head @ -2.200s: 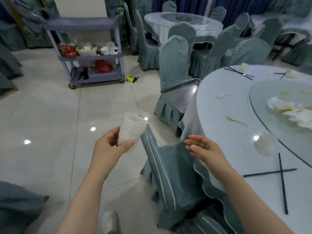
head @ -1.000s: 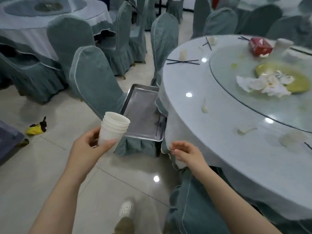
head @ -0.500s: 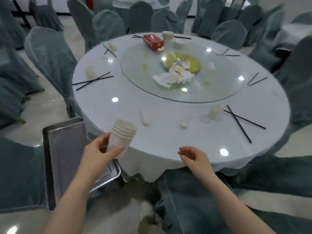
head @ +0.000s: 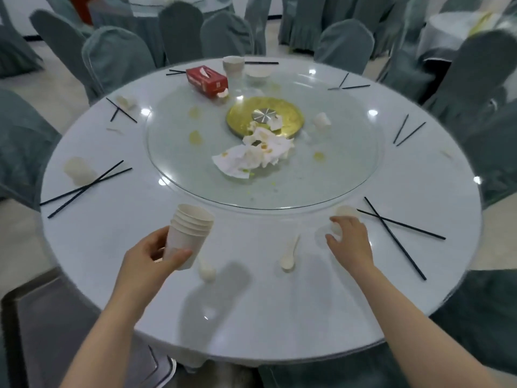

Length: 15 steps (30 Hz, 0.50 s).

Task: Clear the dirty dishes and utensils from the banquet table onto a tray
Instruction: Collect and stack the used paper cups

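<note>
My left hand (head: 151, 259) grips a stack of several white paper cups (head: 188, 233) just above the near edge of the round banquet table (head: 112, 242). My right hand (head: 349, 242) reaches onto the table, and its thumb and fingers curl round a tipped paper cup (head: 345, 212) beside crossed black chopsticks (head: 391, 228). Two white spoons (head: 289, 256) (head: 207, 271) lie between my hands. The metal tray (head: 56, 331) sits low at the bottom left, partly under the table edge.
More cups lie at the left (head: 79, 170), at the far side (head: 232, 65) and on the glass turntable (head: 321, 121). Crumpled napkins (head: 254, 155), a red tissue box (head: 207, 78) and a bowl (head: 258, 72) sit there too. Chopstick pairs (head: 84, 189) ring the table; covered chairs surround it.
I have turned from the cart and tray to face the table. My right hand moved from the table's edge out onto the tipped cup. My left hand still holds the cup stack.
</note>
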### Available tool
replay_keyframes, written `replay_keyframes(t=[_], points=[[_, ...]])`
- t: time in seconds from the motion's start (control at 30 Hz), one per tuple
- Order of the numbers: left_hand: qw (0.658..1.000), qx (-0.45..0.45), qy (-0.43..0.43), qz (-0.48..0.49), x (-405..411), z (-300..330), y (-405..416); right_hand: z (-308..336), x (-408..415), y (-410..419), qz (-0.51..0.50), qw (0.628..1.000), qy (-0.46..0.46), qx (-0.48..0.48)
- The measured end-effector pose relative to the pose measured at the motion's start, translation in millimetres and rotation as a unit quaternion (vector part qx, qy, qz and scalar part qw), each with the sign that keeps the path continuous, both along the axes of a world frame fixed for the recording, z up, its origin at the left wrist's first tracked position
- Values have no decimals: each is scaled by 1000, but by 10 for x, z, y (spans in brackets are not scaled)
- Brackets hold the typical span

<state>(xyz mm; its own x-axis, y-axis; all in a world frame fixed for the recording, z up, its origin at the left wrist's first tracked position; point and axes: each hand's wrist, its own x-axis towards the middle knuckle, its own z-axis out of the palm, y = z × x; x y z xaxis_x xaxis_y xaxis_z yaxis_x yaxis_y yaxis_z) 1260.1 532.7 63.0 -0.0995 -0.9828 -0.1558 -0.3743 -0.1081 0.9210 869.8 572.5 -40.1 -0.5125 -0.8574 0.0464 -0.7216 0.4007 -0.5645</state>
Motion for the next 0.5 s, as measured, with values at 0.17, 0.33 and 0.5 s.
replay_keyframes(t=[0.17,0.33,0.5], points=[[1000,26,-7,8,-85,-111,-256,-188,-375,-472,7,976,56,210],[999,43,-14,-1,-174,-183,-382,-251,-308,-480,22,991,1,130],[999,49,-6,-4,-176,-242,-411,9,23,-346,93,994,-34,48]])
